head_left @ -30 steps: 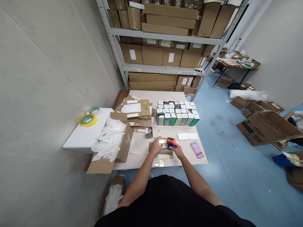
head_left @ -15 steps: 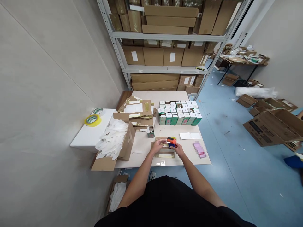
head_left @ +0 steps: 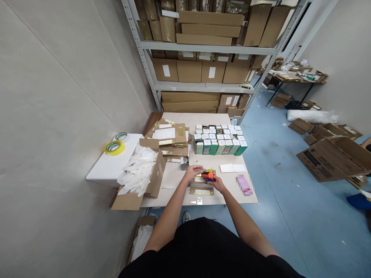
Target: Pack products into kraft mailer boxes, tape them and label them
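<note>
My right hand (head_left: 216, 183) is closed around a small orange and blue tool (head_left: 208, 176) held just above a flat gold-lined cardboard piece (head_left: 201, 189) near the table's front edge. My left hand (head_left: 192, 172) hovers over the left part of that cardboard with its fingers curled, pinching something thin that I cannot make out. A single small green box (head_left: 184, 163) stands just behind my left hand.
A block of several green-and-white boxes (head_left: 218, 139) fills the table's (head_left: 174, 181) middle. Flattened gold cartons (head_left: 170, 136) lie at back left. An open carton of white bags (head_left: 138, 170) sits left, tape rolls (head_left: 114, 147) beyond. A pink item (head_left: 245, 184) lies right. Shelving (head_left: 203, 58) stands behind.
My left hand has lifted off the cardboard and moved back towards the small green box. My right hand with the orange tool stays roughly in place. The camera has shifted a little.
</note>
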{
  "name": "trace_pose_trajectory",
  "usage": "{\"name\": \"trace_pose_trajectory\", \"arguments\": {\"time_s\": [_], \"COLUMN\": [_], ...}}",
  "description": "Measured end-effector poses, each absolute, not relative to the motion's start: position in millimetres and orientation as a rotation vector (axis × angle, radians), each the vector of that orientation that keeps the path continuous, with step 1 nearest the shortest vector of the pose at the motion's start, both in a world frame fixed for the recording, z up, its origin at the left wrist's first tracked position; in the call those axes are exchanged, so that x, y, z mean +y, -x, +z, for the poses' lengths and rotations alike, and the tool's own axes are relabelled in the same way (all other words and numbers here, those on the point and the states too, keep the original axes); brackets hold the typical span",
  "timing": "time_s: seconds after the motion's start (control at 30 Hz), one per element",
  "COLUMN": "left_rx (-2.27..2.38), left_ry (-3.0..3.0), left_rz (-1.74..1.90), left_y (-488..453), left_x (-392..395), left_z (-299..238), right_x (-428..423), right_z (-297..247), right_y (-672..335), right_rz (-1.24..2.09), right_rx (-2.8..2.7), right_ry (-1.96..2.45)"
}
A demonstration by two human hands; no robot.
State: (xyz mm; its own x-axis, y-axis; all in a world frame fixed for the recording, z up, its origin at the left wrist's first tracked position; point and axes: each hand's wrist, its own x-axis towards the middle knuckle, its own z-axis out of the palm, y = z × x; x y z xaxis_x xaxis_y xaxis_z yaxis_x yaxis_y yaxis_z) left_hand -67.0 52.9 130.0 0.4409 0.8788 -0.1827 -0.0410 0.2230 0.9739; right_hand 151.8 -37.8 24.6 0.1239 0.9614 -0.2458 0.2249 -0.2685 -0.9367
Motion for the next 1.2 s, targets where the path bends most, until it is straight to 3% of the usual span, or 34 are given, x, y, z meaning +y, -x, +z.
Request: {"name": "trace_pose_trajectory", "arguments": {"time_s": [0.3,0.53,0.77,1.2], "left_rx": [1.226,1.370,1.482,1.620], "left_ry": [-1.178,-0.736,-0.301,-0.064], "left_rz": [1.058,1.169,1.168,1.082], "left_y": [84.9,94.6,87.5,95.5], "left_x": [68.1,61.0,46.8,40.9], "left_z": [133.2,94.0,48.1,7.7], "right_x": [-25.1,-12.0,-7.0,22.8], "right_z": [31.7,60.4,77.1,95.8], "right_y": [-161.6,-174.8,-163.4,-134.5], "right_rz": [1.287,1.156,0.917,0.873], "right_rx": [-1.318,-1.380,-1.645,-1.944], "right_ry": [1.562,1.724,1.952,2.228]}}
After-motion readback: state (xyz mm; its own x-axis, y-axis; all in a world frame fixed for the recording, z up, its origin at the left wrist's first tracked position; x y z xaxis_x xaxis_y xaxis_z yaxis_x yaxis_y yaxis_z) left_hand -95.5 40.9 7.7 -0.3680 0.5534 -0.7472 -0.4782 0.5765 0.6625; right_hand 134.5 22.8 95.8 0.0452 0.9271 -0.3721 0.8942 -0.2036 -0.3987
